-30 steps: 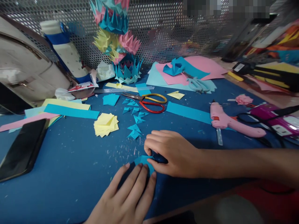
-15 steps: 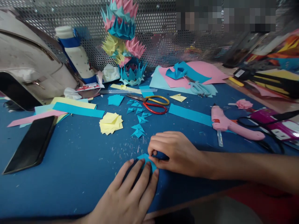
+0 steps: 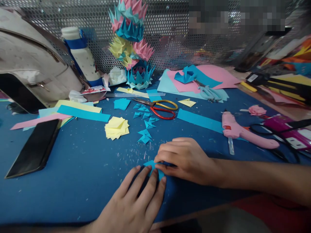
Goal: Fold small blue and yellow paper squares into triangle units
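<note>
A small blue piece of paper lies on the blue table, partly hidden by fingers. My left hand rests flat over it, fingers spread and tips on the sheet. At the paper's upper right edge my right hand pinches with thumb and fingers closed together. Just beyond are several small folded blue triangles. To their left sits a stack of yellow paper squares. Scissors with one yellow and one red handle lie behind the triangles.
A pink glue gun and a blue strip lie to the right. On the left are a black phone, paper strips, a bottle and a bag. A folded-paper tower stands behind.
The right hand's thumb and fingers have drawn closer together at the paper's edge. The left hand stays in place, and the view has shifted slightly.
</note>
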`<state>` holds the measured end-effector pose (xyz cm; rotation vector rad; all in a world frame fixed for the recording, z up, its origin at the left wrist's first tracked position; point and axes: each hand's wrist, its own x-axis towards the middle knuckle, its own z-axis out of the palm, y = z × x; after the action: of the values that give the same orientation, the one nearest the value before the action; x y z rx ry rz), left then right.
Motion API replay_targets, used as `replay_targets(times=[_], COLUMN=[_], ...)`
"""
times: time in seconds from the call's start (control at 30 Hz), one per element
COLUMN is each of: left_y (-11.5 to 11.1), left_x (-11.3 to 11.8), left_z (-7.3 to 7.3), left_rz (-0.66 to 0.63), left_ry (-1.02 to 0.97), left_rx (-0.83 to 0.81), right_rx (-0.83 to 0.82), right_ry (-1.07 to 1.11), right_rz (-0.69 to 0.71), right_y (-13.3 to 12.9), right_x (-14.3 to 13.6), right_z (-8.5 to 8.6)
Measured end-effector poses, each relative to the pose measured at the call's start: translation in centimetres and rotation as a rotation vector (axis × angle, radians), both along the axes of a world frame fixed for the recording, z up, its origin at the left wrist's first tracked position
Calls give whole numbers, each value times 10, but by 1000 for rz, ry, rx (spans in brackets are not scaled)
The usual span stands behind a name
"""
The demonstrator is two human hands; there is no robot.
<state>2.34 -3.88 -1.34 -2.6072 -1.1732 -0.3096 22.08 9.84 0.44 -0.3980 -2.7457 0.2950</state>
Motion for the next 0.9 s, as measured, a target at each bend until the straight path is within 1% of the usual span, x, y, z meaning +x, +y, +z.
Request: replay_targets(times=[0.1, 0.23, 0.3, 0.4, 0.47, 0.57, 0.63, 0.7, 0.77, 0.9], left_y=[-1, -1, -1, -1, -1, 4, 10, 17, 23, 25], left_x=[0, 0, 0, 0, -1, -7, -13, -19, -21, -20], left_z=[0, 0, 0, 1, 4, 13, 20, 25, 24, 15], left_rz=[-2, -4, -3, 5, -1, -48, -94, -98, -72, -41], left_ry=[-2, -4, -6, -11, -7, -13, -37, -75, -115, -166], left_rx=[-1, -2, 4, 14, 29, 28, -15, -54, -61, -58], right_rx=[20, 16, -34, -157, -229, -297, -326, -352, -369, -359], right_ry=[-13, -22, -20, -27, -44, -55, -52, -44, -34, -19], right_rz=[19, 10, 0, -33, -52, -78, -83, -77, -70, -49], right_y=[0, 1, 3, 4, 5, 5, 5, 7, 8, 10], right_x=[0, 0, 0, -2, -3, -3, -2, -2, -2, -1], right_z=[1, 0, 0, 0, 1, 3, 2, 1, 0, 0])
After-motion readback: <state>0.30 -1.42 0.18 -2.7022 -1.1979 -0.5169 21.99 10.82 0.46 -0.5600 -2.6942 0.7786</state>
